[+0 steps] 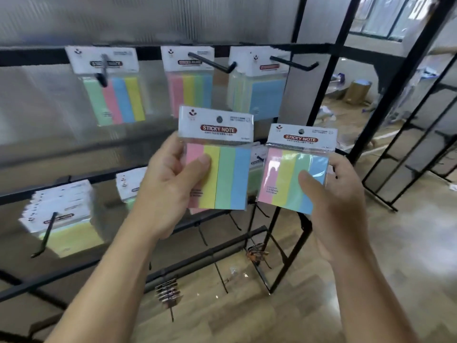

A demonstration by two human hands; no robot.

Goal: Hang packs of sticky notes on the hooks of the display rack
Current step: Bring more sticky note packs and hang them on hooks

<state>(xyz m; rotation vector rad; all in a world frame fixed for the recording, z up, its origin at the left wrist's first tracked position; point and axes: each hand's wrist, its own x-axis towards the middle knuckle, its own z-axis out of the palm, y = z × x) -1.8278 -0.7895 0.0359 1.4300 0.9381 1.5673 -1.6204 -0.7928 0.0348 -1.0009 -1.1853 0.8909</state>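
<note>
My left hand (170,184) grips a sticky note pack (227,169) with pink, yellow, green and blue strips, held upright in front of the black display rack (319,78). My right hand (338,194) holds a second, similar pack (289,174), tilted slightly to the right. Both packs have a white header card with a hanging hole. Above them, the top rail carries three hooks: the left hook (103,70), the middle hook (212,63) and the right hook (294,63), each with packs hanging at its back.
A thick stack of packs (64,216) hangs on a lower-left hook, and more packs (128,184) hang behind my left hand. Bare hooks (220,276) stick out of the lower rails. A second black rack (415,154) stands at right on the wooden floor, cardboard boxes (356,90) beyond.
</note>
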